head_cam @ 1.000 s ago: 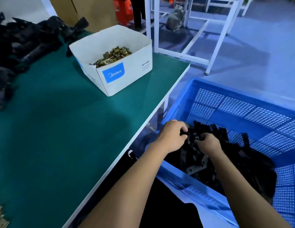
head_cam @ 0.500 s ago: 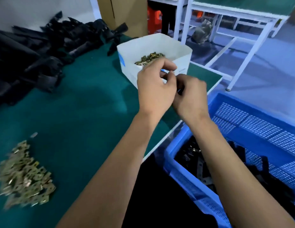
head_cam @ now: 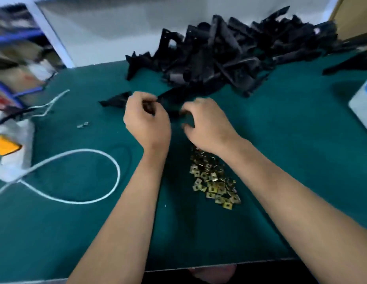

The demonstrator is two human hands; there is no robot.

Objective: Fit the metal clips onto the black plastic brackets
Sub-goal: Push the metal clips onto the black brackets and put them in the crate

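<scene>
My hands have swung from the far white box to mid-tabletop, where my left hand and right hand curl their fingers around a black bracket just beyond the loose clips, ready for fitting.

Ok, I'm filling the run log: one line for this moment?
left hand: grips black bracket | right hand: curled, contents hidden | clip pile: under right wrist | step: fitting
</scene>
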